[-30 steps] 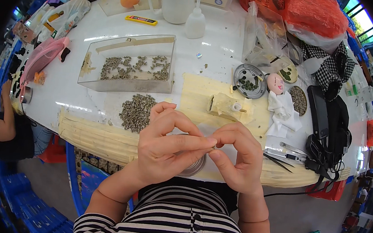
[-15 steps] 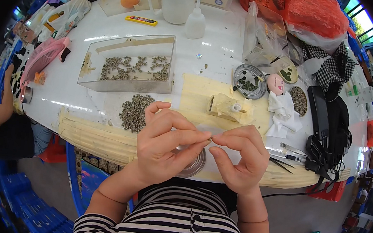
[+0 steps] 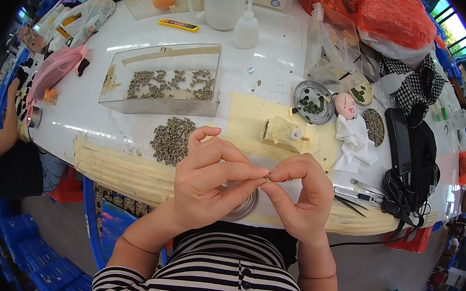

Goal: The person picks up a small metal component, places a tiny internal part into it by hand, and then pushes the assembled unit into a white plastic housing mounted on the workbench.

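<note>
Above the front edge of the table, my left hand [image 3: 205, 179] pinches a tiny greyish piece [image 3: 266, 178] between thumb and forefinger. My right hand [image 3: 307, 202] meets it there, thumb and forefinger closed on the same piece, which is too small to name. Beneath the hands, partly covered by them, is a round metal dish [image 3: 247, 208]. A loose heap of small grey-brown pieces [image 3: 171, 140] lies beyond my left hand. Past it, a clear rectangular box [image 3: 158, 107] holds more of them. A tape-covered block [image 3: 279, 135] with a short upright tube stands beyond my fingertips.
To the right are a round tray [image 3: 331, 111] of dark green bits, a pink round object [image 3: 345, 105], white tissue [image 3: 355, 139], tweezers [image 3: 365, 186] and a black strap bundle [image 3: 407, 177]. A white mug [image 3: 223, 6] and squeeze bottle [image 3: 246, 31] stand behind. Another person [image 3: 10, 154] sits at left.
My right thumb has come up to the tiny piece and closed against the forefinger. Both hands have shifted very slightly; the heap and box look unchanged.
</note>
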`<control>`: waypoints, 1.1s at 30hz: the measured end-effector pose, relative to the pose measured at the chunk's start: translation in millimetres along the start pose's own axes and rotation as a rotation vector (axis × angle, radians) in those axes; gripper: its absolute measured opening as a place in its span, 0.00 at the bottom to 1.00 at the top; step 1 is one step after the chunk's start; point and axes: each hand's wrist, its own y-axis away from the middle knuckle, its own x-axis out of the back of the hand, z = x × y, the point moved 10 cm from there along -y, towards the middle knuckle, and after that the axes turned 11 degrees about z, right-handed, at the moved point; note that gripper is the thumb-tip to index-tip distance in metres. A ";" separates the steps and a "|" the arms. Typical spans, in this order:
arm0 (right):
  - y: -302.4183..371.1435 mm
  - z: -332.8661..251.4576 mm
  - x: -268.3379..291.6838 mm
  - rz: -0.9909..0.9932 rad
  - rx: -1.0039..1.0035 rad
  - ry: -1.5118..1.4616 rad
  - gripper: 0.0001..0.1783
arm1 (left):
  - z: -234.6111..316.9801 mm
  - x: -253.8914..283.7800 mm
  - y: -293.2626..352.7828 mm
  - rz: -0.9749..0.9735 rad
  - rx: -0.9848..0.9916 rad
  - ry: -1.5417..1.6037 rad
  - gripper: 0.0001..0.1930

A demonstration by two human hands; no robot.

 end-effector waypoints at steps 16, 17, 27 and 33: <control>0.2 -12.4 5.2 0.080 0.145 0.163 0.13 | 1.2 3.9 -0.6 0.050 -0.024 -0.053 0.11; 0.6 -13.2 4.1 0.062 0.164 0.168 0.13 | 1.5 3.4 -0.6 0.044 -0.026 -0.053 0.11; 2.7 -25.0 3.2 0.094 0.297 0.247 0.15 | -0.2 3.4 0.3 0.046 -0.026 -0.066 0.11; 2.1 -19.6 -0.4 0.060 0.249 0.203 0.14 | 1.9 2.8 -0.1 0.028 -0.025 -0.054 0.11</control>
